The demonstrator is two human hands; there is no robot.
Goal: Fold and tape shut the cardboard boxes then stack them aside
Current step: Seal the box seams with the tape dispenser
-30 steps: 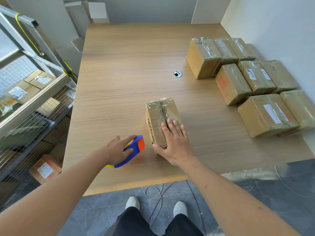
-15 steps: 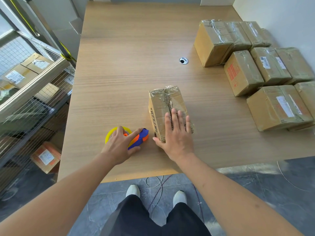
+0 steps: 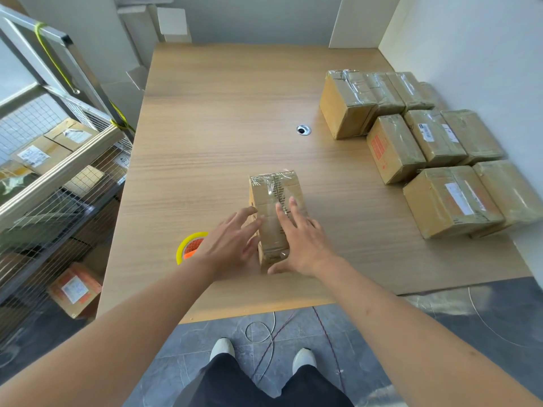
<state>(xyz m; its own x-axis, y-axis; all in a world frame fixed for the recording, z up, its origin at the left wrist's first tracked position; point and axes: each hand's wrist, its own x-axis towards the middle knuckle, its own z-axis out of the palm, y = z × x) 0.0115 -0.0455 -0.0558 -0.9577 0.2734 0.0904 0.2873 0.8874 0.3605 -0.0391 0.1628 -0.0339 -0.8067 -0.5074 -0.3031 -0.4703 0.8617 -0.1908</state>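
- Cardboard box (image 3: 274,201): one, small, wrapped in clear tape, lying on the wooden table (image 3: 211,113) near its front edge, long side running away from the person.
- Right hand (image 3: 304,245): fingers straight and spread, palm flat on the near part of the box top; holds nothing.
- Left hand (image 3: 232,245): fingers spread and relaxed, against the left side of the same box; whether the fingertips actually touch the cardboard I cannot tell.
- Tape dispenser (image 3: 189,248): yellow wheel with orange core, on the table just left of the left hand, partly hidden behind the wrist.
- Taped boxes (image 3: 411,142): a group in rows along the right side of the table by the wall, touching one another, well apart from the box under the hands.
- Cable hole (image 3: 303,130): round, metal-rimmed, in the table between the near box and the group.
- Wire rack (image 3: 53,177): left of the table, with labelled cartons on its shelves.
- Floor (image 3: 440,312): grey tiles with loose cords below the table edge; two white shoes (image 3: 222,348) in view.
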